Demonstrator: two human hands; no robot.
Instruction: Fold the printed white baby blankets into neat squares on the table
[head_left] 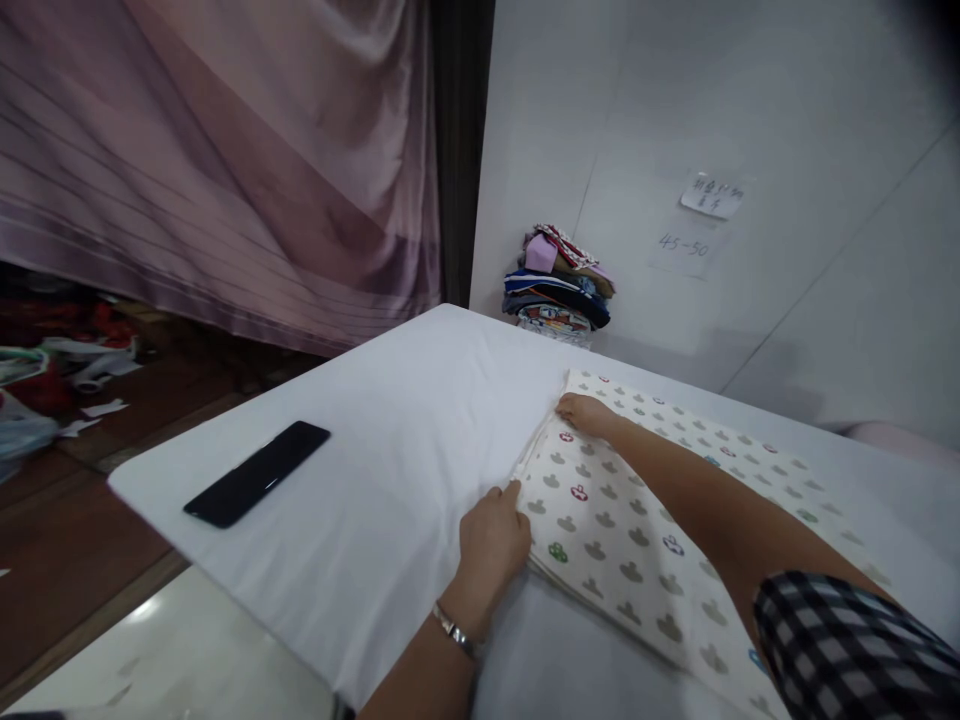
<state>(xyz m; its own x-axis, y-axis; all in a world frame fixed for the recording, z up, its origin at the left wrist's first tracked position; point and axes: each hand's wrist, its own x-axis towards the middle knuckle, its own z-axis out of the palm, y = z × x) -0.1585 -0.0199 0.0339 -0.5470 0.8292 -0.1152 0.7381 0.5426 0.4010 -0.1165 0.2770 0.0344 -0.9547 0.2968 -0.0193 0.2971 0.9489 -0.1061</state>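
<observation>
A cream cloth [660, 520] printed with small grey and coloured shapes lies folded on the white-covered table [390, 450]. My left hand [491, 535] rests at the cloth's near left edge, fingers curled and pinching that edge. My right hand [589, 412] lies flat on the cloth near its far left corner, fingers stretched out and pressing down. My right forearm crosses over the cloth; a checked sleeve shows at the lower right.
A black phone [259, 472] lies on the table's left part, near the edge. A stack of folded clothes [559, 285] sits by the white wall at the far side. A pink curtain [225, 160] hangs at the left above a cluttered floor.
</observation>
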